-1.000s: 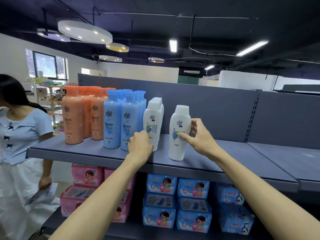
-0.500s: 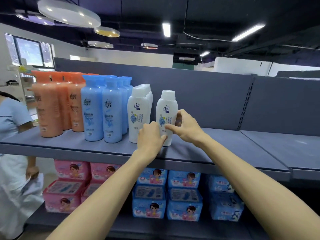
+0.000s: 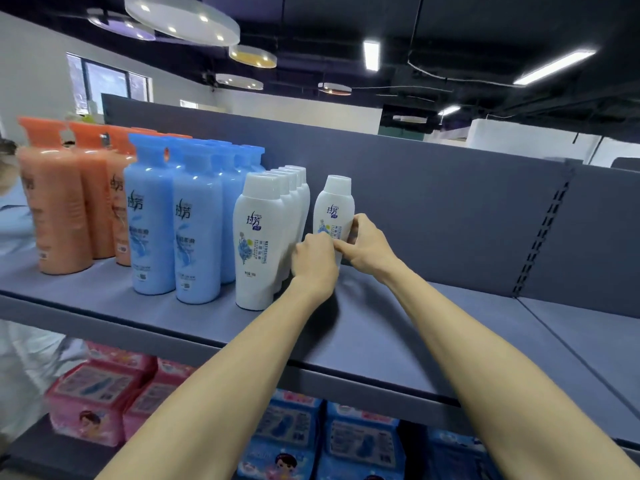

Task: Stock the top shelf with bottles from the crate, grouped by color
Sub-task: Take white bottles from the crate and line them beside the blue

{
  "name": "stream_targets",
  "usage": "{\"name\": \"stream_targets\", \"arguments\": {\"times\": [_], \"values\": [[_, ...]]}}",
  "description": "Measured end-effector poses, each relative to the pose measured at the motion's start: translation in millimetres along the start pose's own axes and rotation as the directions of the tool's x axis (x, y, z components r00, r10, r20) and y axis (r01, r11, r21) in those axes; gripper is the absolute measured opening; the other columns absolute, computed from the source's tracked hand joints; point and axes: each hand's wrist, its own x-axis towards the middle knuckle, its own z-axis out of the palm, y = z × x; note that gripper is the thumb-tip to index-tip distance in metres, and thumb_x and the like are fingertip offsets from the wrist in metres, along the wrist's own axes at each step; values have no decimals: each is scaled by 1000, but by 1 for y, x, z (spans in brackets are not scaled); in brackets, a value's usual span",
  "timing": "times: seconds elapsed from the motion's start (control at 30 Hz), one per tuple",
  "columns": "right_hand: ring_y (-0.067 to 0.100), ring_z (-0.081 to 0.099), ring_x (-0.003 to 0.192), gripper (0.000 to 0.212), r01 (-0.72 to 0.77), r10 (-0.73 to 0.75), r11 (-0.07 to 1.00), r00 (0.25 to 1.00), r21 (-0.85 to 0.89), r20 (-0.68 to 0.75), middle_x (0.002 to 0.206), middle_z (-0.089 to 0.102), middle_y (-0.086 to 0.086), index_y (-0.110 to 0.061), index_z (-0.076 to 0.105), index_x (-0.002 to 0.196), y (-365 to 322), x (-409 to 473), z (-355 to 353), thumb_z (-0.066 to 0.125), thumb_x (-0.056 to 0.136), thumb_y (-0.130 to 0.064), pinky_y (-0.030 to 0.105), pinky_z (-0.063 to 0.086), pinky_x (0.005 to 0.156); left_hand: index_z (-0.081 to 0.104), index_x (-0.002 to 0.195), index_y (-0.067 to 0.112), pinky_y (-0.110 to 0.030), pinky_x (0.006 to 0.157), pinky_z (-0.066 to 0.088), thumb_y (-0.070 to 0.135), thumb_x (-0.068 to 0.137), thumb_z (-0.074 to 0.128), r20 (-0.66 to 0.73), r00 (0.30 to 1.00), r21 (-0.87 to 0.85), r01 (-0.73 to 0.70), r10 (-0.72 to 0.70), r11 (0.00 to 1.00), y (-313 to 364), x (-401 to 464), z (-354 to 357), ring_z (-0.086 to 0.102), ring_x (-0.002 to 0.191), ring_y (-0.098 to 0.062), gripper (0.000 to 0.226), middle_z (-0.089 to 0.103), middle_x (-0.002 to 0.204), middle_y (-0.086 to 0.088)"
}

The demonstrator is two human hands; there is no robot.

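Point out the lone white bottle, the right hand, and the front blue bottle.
lone white bottle (image 3: 334, 206): head view, upper body.
right hand (image 3: 367, 244): head view, back of hand.
front blue bottle (image 3: 197, 237): head view, label.

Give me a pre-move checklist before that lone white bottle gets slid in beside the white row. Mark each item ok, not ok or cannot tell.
1. Right hand grips the lone white bottle: ok.
2. Left hand at the bottle's lower part, fingers curled: contact cannot tell.
3. Bottle upright, label facing front: ok.
4. Bottle in line with the white row: not ok, a gap remains and it stands further back than the front bottle.
5. Colour groups in order, orange bottles, blue bottles, then white: ok.
6. Free space on the top shelf to the right: ok.
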Motion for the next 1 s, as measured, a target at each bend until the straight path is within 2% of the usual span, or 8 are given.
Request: {"name": "stream_targets", "arguments": {"times": [0.07, 0.1, 0.27, 0.4, 0.6, 0.8, 0.9, 1.0], "values": [[14, 65, 98, 46, -8, 8, 1000, 1000, -22, -6, 110, 66, -3, -11, 51, 115, 2, 7, -1, 79, 83, -29, 13, 51, 59, 57, 112, 4, -38, 81, 48, 4, 93, 48, 9, 1000, 5, -3, 3, 1000, 2, 8, 4, 62, 106, -36, 20, 61, 115, -16], [15, 65, 98, 46, -9, 9, 999, 1000, -35, -13, 110, 66, -3, -11, 51, 115, 5, 11, -1, 79, 83, -30, 12, 48, 59, 57, 112, 5, -38, 82, 48, 4, 93, 48, 14, 1000, 1, -3, 3, 1000, 3, 12, 7, 62, 106, -36, 21, 60, 115, -16], [17, 65, 101, 45, -10, 9, 996, 1000, -90, -12, 114, 67, 0, -11, 51, 115, 16, 30, -2, 78, 83, -29, 27, 51, 78, 56, 114, 4, -38, 85, 48, 3, 92, 51, 31, 999, -23, 9, -8, 1000, 7, 27, 17, 61, 110, -36, 23, 59, 118, -17], [15, 64, 95, 45, -22, 17, 994, 998, -109, -52, 108, 66, -3, -11, 55, 113, 15, 37, -3, 81, 81, -29, 17, 46, 69, 56, 113, 5, -37, 83, 49, 4, 90, 55, 33, 999, -26, 8, -7, 1000, 8, 34, 23, 61, 109, -35, 23, 60, 117, -16], [16, 66, 96, 49, -23, 15, 997, 994, -70, -110, 107, 68, 0, -8, 50, 108, 16, 38, 0, 84, 78, -25, 25, 50, 78, 56, 114, 4, -37, 81, 49, 7, 92, 55, 21, 1000, -15, 3, -2, 1000, 8, 40, 26, 62, 109, -35, 22, 60, 117, -16], [17, 63, 96, 45, -57, 48, 995, 994, -86, -97, 108, 67, 2, -7, 50, 110, 11, 32, 4, 79, 83, -27, 23, 44, 73, 56, 112, 4, -35, 75, 46, 6, 91, 56, 41, 999, -36, 14, -12, 999, 9, 39, 23, 62, 106, -35, 22, 60, 115, -15], [20, 62, 95, 44, -79, 67, 991, 992, -106, -110, 106, 66, 4, -6, 49, 111, 8, 20, 4, 76, 85, -30, 31, 50, 75, 57, 111, 4, -34, 70, 42, 6, 89, 57, 62, 998, -57, 8, -4, 998, 10, 30, 19, 63, 104, -35, 21, 61, 114, -16], [23, 59, 95, 44, -108, 90, 984, 988, -141, -129, 109, 60, 5, -8, 46, 110, 3, 3, -3, 74, 86, -33, 39, 53, 84, 57, 114, 3, -35, 73, 45, 5, 91, 54, 71, 997, -41, -26, 29, 999, 12, 15, 9, 62, 106, -36, 23, 61, 115, -16]]}}
